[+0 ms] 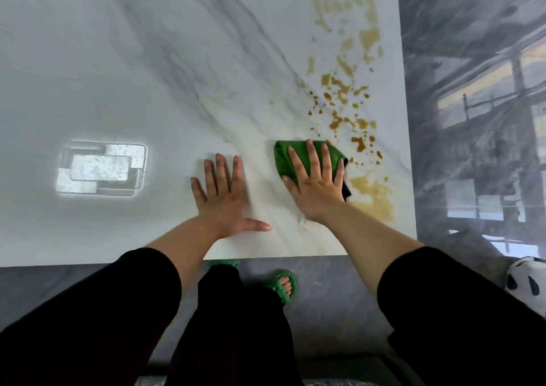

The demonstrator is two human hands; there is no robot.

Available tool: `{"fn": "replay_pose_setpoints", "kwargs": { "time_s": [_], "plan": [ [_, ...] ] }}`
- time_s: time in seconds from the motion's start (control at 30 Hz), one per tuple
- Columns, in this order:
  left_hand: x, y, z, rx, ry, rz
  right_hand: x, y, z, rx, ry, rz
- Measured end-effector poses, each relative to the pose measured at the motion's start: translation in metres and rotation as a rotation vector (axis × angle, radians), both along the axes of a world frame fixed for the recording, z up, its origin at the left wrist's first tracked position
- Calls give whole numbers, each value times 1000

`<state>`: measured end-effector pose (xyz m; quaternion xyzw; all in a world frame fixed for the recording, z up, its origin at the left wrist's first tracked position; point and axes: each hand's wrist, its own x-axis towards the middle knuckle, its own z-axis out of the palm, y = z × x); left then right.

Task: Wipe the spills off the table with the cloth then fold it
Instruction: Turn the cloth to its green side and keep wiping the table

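left hand [223, 196] flat on table [118, 60] (splayed) — right hand [317, 183] pressing cloth [283, 155]

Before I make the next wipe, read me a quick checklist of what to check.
1. Cloth under control: ok. The right hand lies flat on the green cloth, fingers straight.
2. Body braced: ok. The left hand lies flat on the bare table, apart from the cloth.
3. Spill gone: not ok. The brown spill runs along the table's right side beyond the cloth, and a smear sits right of the hand.
4. Cloth near the spill: ok. The nearest drops lie just past its far right edge.
5. Clean side down: cannot tell. The underside is hidden.
6. Cloth folded: not ok. It is bunched.
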<state>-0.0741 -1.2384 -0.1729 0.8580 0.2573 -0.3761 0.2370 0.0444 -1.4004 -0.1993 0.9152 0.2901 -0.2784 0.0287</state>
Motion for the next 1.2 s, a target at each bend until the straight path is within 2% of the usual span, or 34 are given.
{"fn": "replay_pose_setpoints", "kwargs": {
  "time_s": [0.13, 0.4, 0.7, 0.9, 1.0, 1.2],
  "plan": [
    [1, 0, 1, -4, 9, 9, -11, -6, 1, 12, -17, 20],
    [5, 0, 9, -11, 62, -19, -96, -85, 12, -42, -3, 24],
    [6, -3, 11, -6, 64, -6, -9, -38, -1, -6, -13, -94],
    [5, -2, 8, -5, 48, -22, -63, -75, 6, 5, -46, -49],
    [4, -1, 7, -11, 52, -25, -85, -101, 10, -37, 7, -46],
    [4, -2, 8, -8, 65, -16, -21, -88, 0, -7, 36, -158]
  ]
}}
